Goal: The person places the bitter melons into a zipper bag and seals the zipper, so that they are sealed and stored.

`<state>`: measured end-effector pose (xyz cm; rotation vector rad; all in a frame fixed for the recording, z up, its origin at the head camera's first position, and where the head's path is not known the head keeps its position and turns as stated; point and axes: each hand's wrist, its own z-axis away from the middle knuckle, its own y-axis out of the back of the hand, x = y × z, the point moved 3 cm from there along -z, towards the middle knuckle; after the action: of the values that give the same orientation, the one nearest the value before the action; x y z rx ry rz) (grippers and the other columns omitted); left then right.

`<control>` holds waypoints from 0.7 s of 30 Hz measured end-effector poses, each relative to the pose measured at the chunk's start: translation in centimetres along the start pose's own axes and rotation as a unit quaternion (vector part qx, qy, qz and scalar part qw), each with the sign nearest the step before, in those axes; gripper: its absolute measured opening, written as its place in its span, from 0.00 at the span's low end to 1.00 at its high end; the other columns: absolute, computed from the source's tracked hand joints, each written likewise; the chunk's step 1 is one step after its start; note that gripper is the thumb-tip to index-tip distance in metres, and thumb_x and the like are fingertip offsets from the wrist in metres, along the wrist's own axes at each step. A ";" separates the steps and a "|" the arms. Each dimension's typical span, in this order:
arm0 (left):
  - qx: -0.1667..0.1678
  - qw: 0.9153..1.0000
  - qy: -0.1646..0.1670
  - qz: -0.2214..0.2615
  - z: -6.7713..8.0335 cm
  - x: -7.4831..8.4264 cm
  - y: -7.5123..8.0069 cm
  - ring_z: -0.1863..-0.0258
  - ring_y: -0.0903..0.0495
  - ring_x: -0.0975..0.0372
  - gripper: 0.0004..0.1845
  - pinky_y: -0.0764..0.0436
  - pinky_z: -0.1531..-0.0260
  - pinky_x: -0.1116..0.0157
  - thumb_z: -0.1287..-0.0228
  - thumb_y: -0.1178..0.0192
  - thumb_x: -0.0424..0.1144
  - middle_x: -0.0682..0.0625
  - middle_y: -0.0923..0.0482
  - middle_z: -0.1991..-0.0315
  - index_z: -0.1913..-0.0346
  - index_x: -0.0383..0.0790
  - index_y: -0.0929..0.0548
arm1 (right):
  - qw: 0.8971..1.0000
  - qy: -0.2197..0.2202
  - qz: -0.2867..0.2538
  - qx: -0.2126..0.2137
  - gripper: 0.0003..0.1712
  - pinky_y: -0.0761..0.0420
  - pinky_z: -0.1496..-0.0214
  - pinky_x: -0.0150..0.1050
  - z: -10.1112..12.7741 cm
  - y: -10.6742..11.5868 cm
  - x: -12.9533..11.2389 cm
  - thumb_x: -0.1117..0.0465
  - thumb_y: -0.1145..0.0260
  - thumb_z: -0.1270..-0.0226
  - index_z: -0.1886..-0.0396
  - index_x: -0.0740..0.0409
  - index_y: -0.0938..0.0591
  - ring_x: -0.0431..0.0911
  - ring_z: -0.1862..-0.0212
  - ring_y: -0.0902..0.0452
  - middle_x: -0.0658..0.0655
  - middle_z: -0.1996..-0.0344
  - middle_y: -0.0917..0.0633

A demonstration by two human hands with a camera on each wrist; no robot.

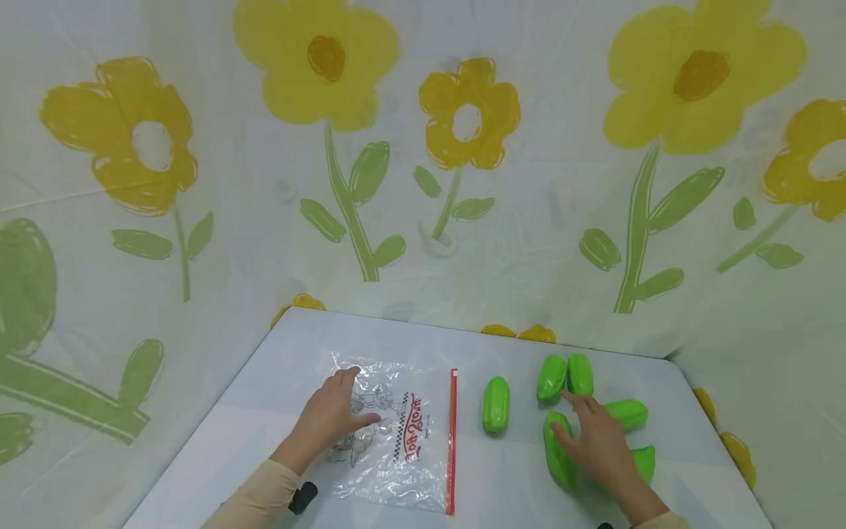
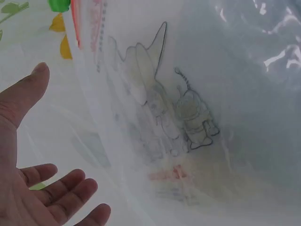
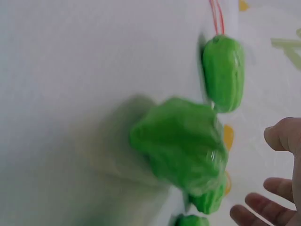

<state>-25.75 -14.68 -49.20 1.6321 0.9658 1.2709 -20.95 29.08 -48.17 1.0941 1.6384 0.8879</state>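
Note:
My left hand (image 1: 330, 419) hovers over a clear zip bag (image 1: 429, 375), thumb and fingers apart, holding nothing. The bag lies flat, with red lettering, cartoon outlines and a red zip strip (image 1: 452, 441) along its right side. My right hand (image 1: 598, 444) is over several glossy, bright green, ribbed oblong pieces, like toy vegetables. One green piece (image 1: 559, 455) lies just left of its thumb, and another (image 1: 628, 414) shows beyond the fingers. In the right wrist view a green piece (image 3: 183, 141) looms close to the camera; the fingers are spread, with nothing between them.
A single green piece (image 1: 496, 405) lies between the bag and the group. Two more, one green piece (image 1: 551, 378) beside the other, lie farther back. The white table (image 1: 244, 411) meets a flower-print curtain (image 1: 515, 220) at its back and sides.

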 end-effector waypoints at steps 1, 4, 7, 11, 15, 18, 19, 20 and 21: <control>-0.002 1.000 0.000 0.000 0.1 0.0 -0.2 0.43 0.29 0.45 0.55 0.27 0.47 0.48 0.63 0.31 0.66 0.38 0.33 0.39 0.34 0.37 0.38 | 1.000 -0.001 -0.007 -0.003 0.35 0.28 0.52 0.62 0.1 -0.1 -0.2 0.49 0.32 0.44 0.40 0.61 0.29 0.61 0.49 0.27 0.64 0.49 0.24; -0.003 1.000 -0.011 -0.001 0.2 0.2 -0.7 0.45 0.28 0.46 0.52 0.28 0.46 0.47 0.63 0.31 0.66 0.41 0.30 0.41 0.36 0.40 0.35 | 1.000 0.002 -0.024 -0.011 0.33 0.23 0.55 0.53 0.3 -0.6 -0.6 0.51 0.32 0.45 0.41 0.59 0.27 0.55 0.54 0.24 0.59 0.53 0.22; -0.002 0.999 -0.033 -0.002 0.5 0.5 -1.1 0.49 0.26 0.48 0.47 0.27 0.48 0.48 0.62 0.31 0.64 0.43 0.28 0.45 0.38 0.43 0.31 | 0.999 -0.005 -0.040 -0.029 0.31 0.21 0.59 0.44 0.4 -1.3 -1.2 0.51 0.32 0.45 0.41 0.56 0.26 0.47 0.58 0.24 0.53 0.57 0.20; -0.008 0.999 -0.043 0.018 0.9 0.8 -1.5 0.51 0.25 0.49 0.45 0.26 0.51 0.49 0.62 0.30 0.62 0.44 0.27 0.48 0.40 0.43 0.29 | 0.997 -0.008 -0.064 -0.043 0.28 0.23 0.62 0.38 0.8 -1.7 -2.7 0.54 0.31 0.45 0.44 0.54 0.24 0.41 0.63 0.26 0.49 0.64 0.20; -0.014 0.998 -0.042 0.034 1.2 0.9 -2.1 0.50 0.26 0.47 0.47 0.26 0.50 0.49 0.64 0.29 0.62 0.43 0.27 0.47 0.40 0.41 0.29 | 0.996 -0.003 -0.077 -0.043 0.25 0.24 0.64 0.36 1.3 -2.2 -4.1 0.55 0.30 0.46 0.47 0.52 0.22 0.38 0.66 0.27 0.46 0.67 0.21; -0.015 0.998 -0.049 0.034 1.4 1.0 -2.6 0.49 0.26 0.46 0.49 0.27 0.48 0.49 0.66 0.28 0.63 0.40 0.28 0.46 0.40 0.37 0.30 | 0.995 -0.008 -0.080 -0.051 0.25 0.25 0.64 0.34 1.6 -2.8 -4.8 0.55 0.30 0.46 0.47 0.51 0.22 0.37 0.66 0.27 0.45 0.67 0.21; -0.017 0.998 -0.049 0.033 1.4 1.0 -2.7 0.48 0.27 0.46 0.51 0.27 0.47 0.49 0.66 0.28 0.63 0.40 0.28 0.46 0.39 0.37 0.31 | 0.995 -0.011 -0.081 -0.056 0.24 0.25 0.64 0.34 1.6 -3.0 -4.9 0.55 0.30 0.46 0.47 0.50 0.22 0.37 0.66 0.27 0.44 0.68 0.21; -0.017 0.998 -0.050 0.033 1.5 1.1 -2.8 0.48 0.27 0.45 0.52 0.28 0.47 0.49 0.67 0.28 0.63 0.39 0.28 0.45 0.39 0.36 0.32 | 0.995 -0.014 -0.083 -0.061 0.25 0.25 0.65 0.33 1.6 -3.2 -5.1 0.54 0.30 0.46 0.47 0.50 0.22 0.36 0.66 0.27 0.43 0.68 0.22; -0.018 0.998 -0.051 0.031 1.5 1.1 -3.0 0.47 0.27 0.45 0.52 0.28 0.46 0.49 0.67 0.28 0.63 0.39 0.28 0.45 0.38 0.36 0.32 | 0.994 -0.017 -0.084 -0.064 0.24 0.25 0.65 0.33 1.6 -3.4 -5.3 0.54 0.30 0.46 0.47 0.50 0.22 0.36 0.66 0.27 0.42 0.69 0.22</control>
<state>-24.33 -12.86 -51.81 1.6937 0.8317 1.2265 -19.42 23.08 -50.12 0.8650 1.5977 0.8467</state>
